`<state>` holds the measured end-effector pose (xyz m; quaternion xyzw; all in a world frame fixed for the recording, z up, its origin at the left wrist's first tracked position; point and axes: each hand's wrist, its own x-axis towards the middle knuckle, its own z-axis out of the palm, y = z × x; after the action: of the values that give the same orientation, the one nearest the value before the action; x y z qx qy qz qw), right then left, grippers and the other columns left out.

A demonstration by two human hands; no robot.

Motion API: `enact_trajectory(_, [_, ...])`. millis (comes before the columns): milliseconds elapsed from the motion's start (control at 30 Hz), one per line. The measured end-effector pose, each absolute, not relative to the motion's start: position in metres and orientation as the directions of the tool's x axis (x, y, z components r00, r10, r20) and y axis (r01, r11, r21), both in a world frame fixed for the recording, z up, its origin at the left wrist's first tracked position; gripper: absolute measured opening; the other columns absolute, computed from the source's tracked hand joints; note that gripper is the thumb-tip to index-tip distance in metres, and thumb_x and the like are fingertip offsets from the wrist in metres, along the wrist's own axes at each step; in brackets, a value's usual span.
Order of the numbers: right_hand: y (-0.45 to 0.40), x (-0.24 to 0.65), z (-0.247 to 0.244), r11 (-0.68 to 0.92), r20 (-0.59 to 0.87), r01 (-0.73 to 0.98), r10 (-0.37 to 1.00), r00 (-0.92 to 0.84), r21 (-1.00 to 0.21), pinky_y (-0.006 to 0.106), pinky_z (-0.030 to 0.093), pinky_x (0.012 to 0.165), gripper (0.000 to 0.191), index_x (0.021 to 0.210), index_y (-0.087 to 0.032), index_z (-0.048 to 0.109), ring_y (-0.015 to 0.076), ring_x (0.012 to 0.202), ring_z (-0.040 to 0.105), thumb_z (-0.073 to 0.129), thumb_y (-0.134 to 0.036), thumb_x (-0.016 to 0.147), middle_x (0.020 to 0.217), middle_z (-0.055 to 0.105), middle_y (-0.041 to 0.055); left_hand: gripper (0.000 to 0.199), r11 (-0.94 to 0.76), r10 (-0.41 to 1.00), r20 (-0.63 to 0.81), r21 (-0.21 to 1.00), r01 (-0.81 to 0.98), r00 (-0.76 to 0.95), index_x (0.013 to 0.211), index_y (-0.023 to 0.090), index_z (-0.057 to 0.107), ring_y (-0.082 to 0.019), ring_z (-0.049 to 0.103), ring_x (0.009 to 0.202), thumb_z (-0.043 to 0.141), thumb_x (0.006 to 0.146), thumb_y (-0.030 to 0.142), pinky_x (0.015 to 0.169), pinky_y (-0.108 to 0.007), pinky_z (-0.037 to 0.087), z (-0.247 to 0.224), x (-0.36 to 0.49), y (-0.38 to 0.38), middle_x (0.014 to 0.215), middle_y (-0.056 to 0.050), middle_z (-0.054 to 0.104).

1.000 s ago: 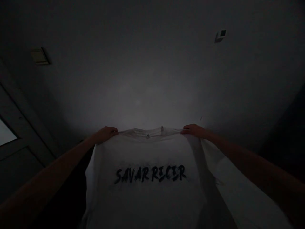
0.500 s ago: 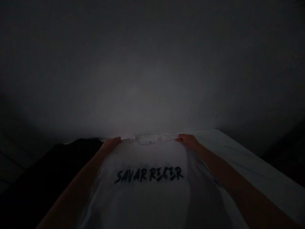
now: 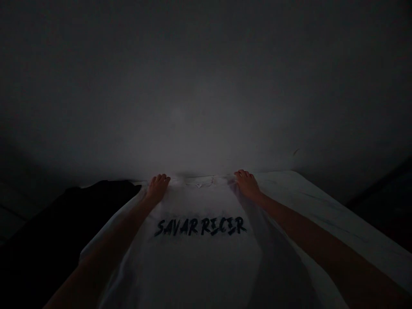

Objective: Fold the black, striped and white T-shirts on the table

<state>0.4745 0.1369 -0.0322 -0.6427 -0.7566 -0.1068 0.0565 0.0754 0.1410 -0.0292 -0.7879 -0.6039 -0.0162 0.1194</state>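
In a dim room, at the far left, black cloth (image 3: pixel 77 219) lies beside a white shirt. Next comes the person's left hand (image 3: pixel 157 187), bent over the shirt's shoulder on that side; its fingers touch the fabric, but whether they pinch it or only press it cannot be told.

In the middle, the white shirt (image 3: pixel 199 266) appears to lie spread out, front up, on a table, its neckline (image 3: pixel 198 185) near the table's far edge, by the wall (image 3: pixel 206 94). Dark lettering (image 3: pixel 201 227) crosses the chest; the hem is out of view. To lay the cloth well, both shoulders should sit level, with a gentle, even outward pull so that the neckline lies straight and the lettering stays unpuckered.

Further right, the right hand (image 3: pixel 247 184) rests at the other shoulder, fingers curled on the cloth, their grip equally unclear. That side falls in shadow, so folds there would be best checked by touch. At the far right, the pale table (image 3: pixel 325 201) shows faint streaks.
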Motion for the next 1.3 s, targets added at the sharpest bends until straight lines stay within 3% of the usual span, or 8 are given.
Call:
enact_trajectory(100, [0.110,0.451,-0.043,0.178,0.141,0.984,0.974,-0.179,0.018,0.047,0.037,0.108,0.047,0.146,-0.023,0.047,0.0318,0.137,0.042,0.038,-0.036,0.101,0.155,0.042,0.0137,0.042,-0.233,0.933,0.252,-0.114,0.966,0.256,0.133,0.024,0.056,-0.032,0.045,0.133,0.042,0.094,0.018,0.109,-0.051,0.036,-0.044,0.105,0.111,0.147,-0.014,0.048])
enact_trajectory(233, [0.090,0.441,-0.052,0.160,-0.069,0.984,0.984,-0.166,-0.081,0.065,0.020,0.115,0.060,0.157,-0.037,0.026,0.0333,0.150,0.020,0.026,-0.060,0.101,0.166,0.019,0.0050,0.050,-0.196,0.965,0.174,-0.024,0.980,0.197,0.149,0.029,0.042,-0.036,0.033,0.144,0.034,0.100,0.037,0.112,-0.067,0.026,-0.063,0.115,0.091,0.159,-0.013,0.036])
enact_trajectory(467, [0.104,0.441,-0.049,0.065,-0.130,0.994,0.989,-0.076,-0.087,0.076,0.009,0.110,0.062,0.157,-0.042,0.016,0.0329,0.153,0.007,0.020,-0.065,0.100,0.168,0.005,0.0008,0.055,-0.203,0.978,0.054,0.002,0.979,0.202,0.155,0.030,0.030,-0.036,0.022,0.150,0.032,0.102,0.043,0.113,-0.072,0.016,-0.057,0.104,0.107,0.165,-0.008,0.021])
enact_trajectory(600, [0.110,0.441,-0.047,0.092,-0.029,0.991,0.995,-0.095,-0.096,0.074,0.013,0.111,0.055,0.153,-0.040,0.033,0.0326,0.149,0.022,0.027,-0.057,0.102,0.165,0.023,0.0014,0.049,-0.186,0.978,0.105,0.029,0.982,0.182,0.150,0.032,0.040,-0.030,0.032,0.146,0.034,0.101,0.036,0.115,-0.064,0.025,-0.052,0.102,0.115,0.161,-0.004,0.035])
enact_trajectory(733, [0.128,0.442,-0.038,0.073,0.196,0.995,0.979,-0.057,-0.074,0.052,0.028,0.114,0.043,0.139,-0.029,0.057,0.0266,0.132,0.049,0.035,-0.036,0.102,0.145,0.056,0.0066,0.045,-0.093,0.978,0.194,0.060,0.994,0.079,0.136,0.025,0.058,-0.023,0.051,0.130,0.031,0.101,0.024,0.109,-0.040,0.040,-0.039,0.092,0.130,0.141,-0.007,0.058])
enact_trajectory(867, [0.157,0.440,-0.025,0.017,0.205,0.998,0.979,-0.002,-0.068,0.039,0.043,0.098,0.034,0.121,-0.019,0.071,0.0286,0.120,0.057,0.048,-0.025,0.096,0.125,0.068,0.0134,0.036,0.017,0.975,0.219,0.041,0.999,-0.025,0.118,0.020,0.069,-0.028,0.056,0.120,0.040,0.097,0.023,0.097,-0.040,0.045,-0.030,0.082,0.149,0.127,-0.014,0.064])
enact_trajectory(1067, [0.179,0.442,-0.024,0.020,0.144,0.998,0.990,-0.011,-0.058,0.032,0.044,0.087,0.017,0.096,-0.022,0.077,0.0239,0.102,0.065,0.062,-0.026,0.091,0.104,0.075,0.0081,0.026,0.036,0.983,0.181,0.022,0.999,-0.040,0.107,0.018,0.069,-0.028,0.058,0.114,0.047,0.095,0.026,0.096,-0.041,0.042,-0.032,0.079,0.166,0.115,-0.015,0.067])
enact_trajectory(1300, [0.162,0.431,-0.021,-0.021,0.250,0.998,0.968,0.035,-0.061,0.037,0.044,0.091,0.025,0.108,-0.014,0.071,0.0275,0.112,0.060,0.050,-0.020,0.096,0.119,0.067,0.0166,0.031,0.097,0.948,0.300,0.040,0.995,-0.104,0.113,0.016,0.064,-0.031,0.054,0.118,0.039,0.096,0.018,0.097,-0.046,0.039,-0.024,0.106,0.150,0.121,-0.017,0.063])
